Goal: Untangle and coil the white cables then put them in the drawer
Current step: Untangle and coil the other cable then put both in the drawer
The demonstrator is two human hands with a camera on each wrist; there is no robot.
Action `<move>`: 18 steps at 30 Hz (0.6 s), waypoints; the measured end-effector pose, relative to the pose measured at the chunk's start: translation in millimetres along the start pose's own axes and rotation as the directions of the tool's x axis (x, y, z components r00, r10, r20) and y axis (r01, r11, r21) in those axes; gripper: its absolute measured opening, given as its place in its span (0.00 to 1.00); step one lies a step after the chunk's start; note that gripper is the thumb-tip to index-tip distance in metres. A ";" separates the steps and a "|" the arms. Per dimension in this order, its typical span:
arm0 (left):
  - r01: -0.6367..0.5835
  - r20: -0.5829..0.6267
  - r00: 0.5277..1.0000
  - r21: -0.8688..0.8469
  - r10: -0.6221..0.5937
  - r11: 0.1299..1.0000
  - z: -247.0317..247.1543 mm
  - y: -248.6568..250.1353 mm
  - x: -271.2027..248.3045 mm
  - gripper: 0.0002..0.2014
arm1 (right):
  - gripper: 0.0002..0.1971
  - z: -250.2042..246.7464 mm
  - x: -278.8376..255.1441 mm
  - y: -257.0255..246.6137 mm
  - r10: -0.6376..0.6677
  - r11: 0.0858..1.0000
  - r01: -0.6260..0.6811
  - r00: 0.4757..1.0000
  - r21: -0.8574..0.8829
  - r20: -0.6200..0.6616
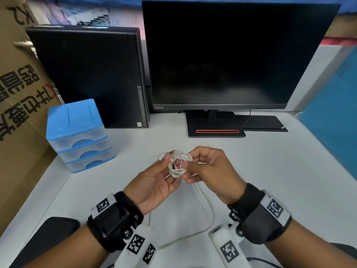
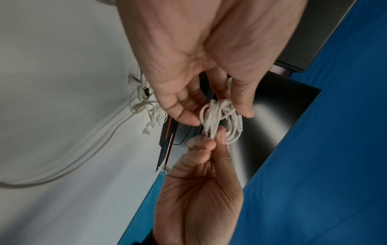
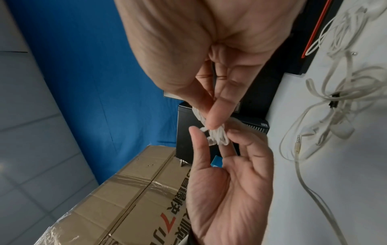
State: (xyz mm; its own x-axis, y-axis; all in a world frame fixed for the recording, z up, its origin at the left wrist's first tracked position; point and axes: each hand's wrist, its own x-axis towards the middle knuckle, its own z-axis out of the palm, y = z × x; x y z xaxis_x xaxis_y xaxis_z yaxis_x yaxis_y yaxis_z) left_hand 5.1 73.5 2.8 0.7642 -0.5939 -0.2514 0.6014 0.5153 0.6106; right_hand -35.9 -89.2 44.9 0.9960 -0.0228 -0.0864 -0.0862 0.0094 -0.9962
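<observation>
A small coil of thin white earphone cable (image 1: pixel 179 163) hangs above the desk between both hands. My left hand (image 1: pixel 170 166) holds its left side between thumb and fingers. The thumb and forefinger of my right hand (image 1: pixel 188 169) pinch its right side. In the left wrist view the coil (image 2: pixel 232 132) shows its inline remote. More white cables (image 3: pixel 335 99) lie tangled on the desk below, with a loose jack plug (image 3: pixel 297 140). A longer white cable (image 1: pixel 209 215) loops toward me. The blue three-drawer unit (image 1: pixel 77 136) stands at the left with all drawers closed.
A dark monitor (image 1: pixel 231 55) on its stand (image 1: pixel 215 130) and a black PC tower (image 1: pixel 92 74) line the back of the white desk (image 1: pixel 270 171). A cardboard box (image 1: pixel 17 93) fills the left side. A blue partition (image 1: pixel 336 113) stands at the right.
</observation>
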 end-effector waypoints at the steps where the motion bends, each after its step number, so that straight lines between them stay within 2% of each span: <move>1: 0.007 -0.024 1.000 0.013 -0.007 1.000 2.3 0.3 -0.5 0.18 | 0.02 -0.1 0.2 0.5 -0.001 1.000 0.001 1.000 0.000 -0.007; 3: 0.019 -0.084 0.996 0.024 -0.017 1.000 5.5 0.2 -1.6 0.13 | 0.02 0.2 1.3 2.8 -0.001 1.000 0.001 1.000 -0.006 -0.021; 8: 0.110 -0.147 0.985 0.109 -0.094 0.988 10.1 -1.5 -5.2 0.13 | 0.02 0.4 3.1 9.0 0.005 1.000 -0.005 0.999 0.004 -0.047; 11: 0.174 -0.207 0.967 0.110 -0.149 0.979 12.5 -7.6 -5.1 0.11 | 0.08 0.0 5.0 13.4 0.022 0.998 -0.018 0.997 0.064 -0.069; 13: 0.156 -0.238 0.960 0.011 -0.149 0.988 13.0 -11.4 -4.3 0.12 | 0.10 1.1 5.5 14.3 0.047 0.992 -0.038 0.996 0.119 -0.075; 15: 0.104 -0.258 0.958 -0.093 -0.124 0.990 13.9 -12.2 -3.6 0.16 | 0.07 1.8 5.8 14.2 0.069 0.985 -0.057 0.995 0.162 -0.070; 18: 0.022 -0.287 0.957 -0.101 -0.050 0.995 14.8 -9.6 -2.1 0.11 | 0.05 3.2 4.8 14.8 0.087 0.983 -0.078 0.995 0.166 -0.047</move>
State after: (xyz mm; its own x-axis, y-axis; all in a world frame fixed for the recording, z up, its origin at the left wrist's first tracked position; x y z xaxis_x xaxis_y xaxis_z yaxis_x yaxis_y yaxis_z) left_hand -5.7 60.6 8.6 0.7680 -0.4168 -0.4863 0.6382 0.5623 0.5258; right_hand -32.4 -85.9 29.8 0.9825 -0.0687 -0.1732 -0.1588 0.1767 -0.9714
